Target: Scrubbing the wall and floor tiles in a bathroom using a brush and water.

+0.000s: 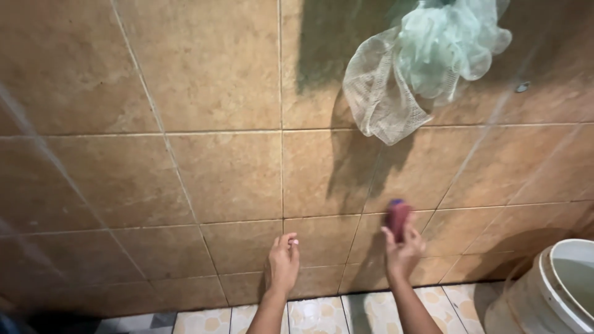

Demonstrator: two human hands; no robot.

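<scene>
Down low on the brown tile wall, our right hand holds a dark red sponge tight against it. Our left hand lies open and flat on that wall, just beside.

1. The tiled wall fills most of the view, and the floor meets it along the bottom edge.
2. The left hand lies flat against the wall, low down, just above the floor.
3. The right hand is to its right, near it and slightly higher, with a scrubber held in its fingers and pressed to the wall.
4. A mesh sponge hangs on the wall well above the right hand, at the top of the view.
5. A bucket stands on the floor at the far right, beside the wall, right of the right hand.
</scene>
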